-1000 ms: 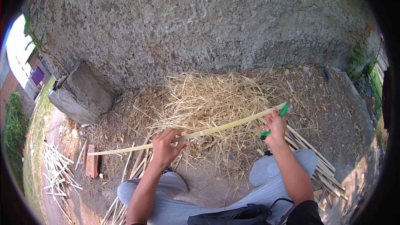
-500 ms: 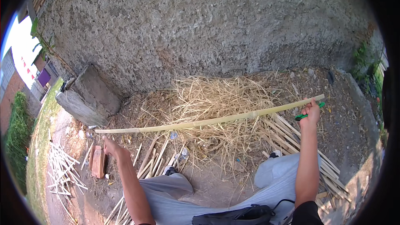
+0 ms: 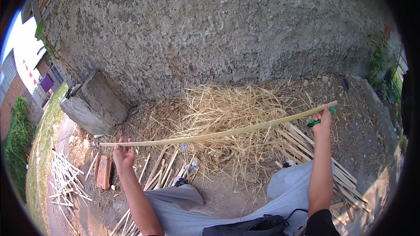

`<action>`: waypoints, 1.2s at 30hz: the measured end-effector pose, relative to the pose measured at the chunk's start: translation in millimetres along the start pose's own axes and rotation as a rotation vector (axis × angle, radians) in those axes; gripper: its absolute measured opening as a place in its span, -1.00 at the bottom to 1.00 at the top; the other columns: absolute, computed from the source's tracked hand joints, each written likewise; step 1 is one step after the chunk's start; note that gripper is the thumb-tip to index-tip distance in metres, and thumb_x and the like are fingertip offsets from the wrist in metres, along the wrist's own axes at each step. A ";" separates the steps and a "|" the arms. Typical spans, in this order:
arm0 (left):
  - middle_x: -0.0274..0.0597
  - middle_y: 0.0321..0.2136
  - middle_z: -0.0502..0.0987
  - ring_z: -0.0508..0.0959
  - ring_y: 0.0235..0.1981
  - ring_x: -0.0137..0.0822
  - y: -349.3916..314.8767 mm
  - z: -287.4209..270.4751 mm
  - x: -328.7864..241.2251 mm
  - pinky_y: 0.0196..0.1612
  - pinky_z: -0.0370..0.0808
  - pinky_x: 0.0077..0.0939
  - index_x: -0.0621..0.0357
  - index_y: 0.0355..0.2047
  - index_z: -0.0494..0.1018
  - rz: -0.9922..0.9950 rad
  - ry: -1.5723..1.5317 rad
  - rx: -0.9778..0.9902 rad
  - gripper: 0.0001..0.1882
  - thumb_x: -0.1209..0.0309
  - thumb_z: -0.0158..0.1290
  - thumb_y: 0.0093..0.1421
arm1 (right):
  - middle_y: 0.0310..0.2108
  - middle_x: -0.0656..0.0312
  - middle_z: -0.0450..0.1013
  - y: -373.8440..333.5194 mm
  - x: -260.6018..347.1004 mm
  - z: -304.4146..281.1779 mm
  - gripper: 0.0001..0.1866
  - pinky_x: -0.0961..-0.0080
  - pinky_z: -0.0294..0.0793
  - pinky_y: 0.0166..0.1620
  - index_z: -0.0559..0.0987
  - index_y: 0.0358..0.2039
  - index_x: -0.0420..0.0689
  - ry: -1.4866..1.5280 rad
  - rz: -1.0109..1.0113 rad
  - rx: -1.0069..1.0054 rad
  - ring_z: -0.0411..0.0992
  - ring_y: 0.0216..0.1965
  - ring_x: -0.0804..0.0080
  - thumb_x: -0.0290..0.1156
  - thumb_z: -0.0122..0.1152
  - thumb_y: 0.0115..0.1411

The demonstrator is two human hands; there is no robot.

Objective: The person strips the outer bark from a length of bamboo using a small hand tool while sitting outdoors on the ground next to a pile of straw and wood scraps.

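Observation:
A long, pale yellow-green bamboo strip (image 3: 218, 134) stretches across in front of me, bowed slightly downward, its right end higher than its left. Near the left end, my left hand (image 3: 124, 154) holds it palm up, with fingertips showing past its far edge. My right hand (image 3: 323, 118) is closed round the other end. That same hand also keeps a green-handled tool (image 3: 313, 123) against its palm; the rest of the tool is hidden by my fingers.
Beyond the strip, a heap of dry bamboo shavings (image 3: 236, 105) lies against a rough grey wall (image 3: 210, 30). Split bamboo pieces (image 3: 345, 177) lie by my right leg, and thin white strips (image 3: 64, 177) at far left. A reddish brick (image 3: 103, 172) and concrete block (image 3: 98, 105) stand leftward.
My left hand has shifted right along the strip and turned palm up, its fingers now showing behind it. The strip's left end is a little lower; my right hand moved slightly left.

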State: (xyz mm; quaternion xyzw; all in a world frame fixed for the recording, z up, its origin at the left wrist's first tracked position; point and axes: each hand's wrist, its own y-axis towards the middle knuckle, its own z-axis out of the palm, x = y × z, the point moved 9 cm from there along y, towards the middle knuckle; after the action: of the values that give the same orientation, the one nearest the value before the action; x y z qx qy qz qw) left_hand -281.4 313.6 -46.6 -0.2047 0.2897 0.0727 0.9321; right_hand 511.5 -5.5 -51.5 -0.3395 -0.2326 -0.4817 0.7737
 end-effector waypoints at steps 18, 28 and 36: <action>-0.24 -0.39 0.31 0.32 -0.47 -0.40 -41.6 79.4 -3.7 -0.19 0.37 -0.41 0.13 -0.40 0.27 -0.138 -0.492 0.814 -0.85 0.45 -0.20 0.34 | -0.49 0.42 0.35 -61.1 48.8 80.7 -0.65 0.71 -0.01 -0.72 0.41 -0.36 -0.01 0.560 0.077 0.907 -0.03 -0.75 0.73 -0.04 -0.15 0.44; -0.23 -0.43 0.32 0.36 -0.38 -0.29 -65.4 85.5 15.5 -0.14 0.44 -0.28 0.14 -0.34 0.27 0.162 -0.085 0.580 -0.65 0.16 -0.30 0.47 | -0.48 0.38 0.36 -14.9 51.7 15.6 -0.52 0.70 0.08 -0.67 0.42 0.07 -0.16 0.140 -0.230 0.141 0.07 -0.71 0.73 -0.03 0.03 0.37; -0.06 -0.08 0.37 0.45 -0.01 -0.11 -63.4 69.4 51.0 0.09 0.44 -0.10 0.15 0.00 0.24 -0.165 -0.097 0.275 -0.64 0.16 -0.06 0.37 | -0.45 0.41 0.32 14.6 65.2 -26.1 -0.71 0.60 0.13 -0.59 0.45 -0.06 -0.04 0.168 -0.199 -0.052 0.05 -0.67 0.64 -0.21 -0.25 0.47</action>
State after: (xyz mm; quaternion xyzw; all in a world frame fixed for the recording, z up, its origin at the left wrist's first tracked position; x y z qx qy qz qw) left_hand -188.0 286.4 -2.1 -0.0946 0.2341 -0.0345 0.9670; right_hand 553.4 -59.0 -28.5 -0.2930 -0.1868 -0.5887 0.7298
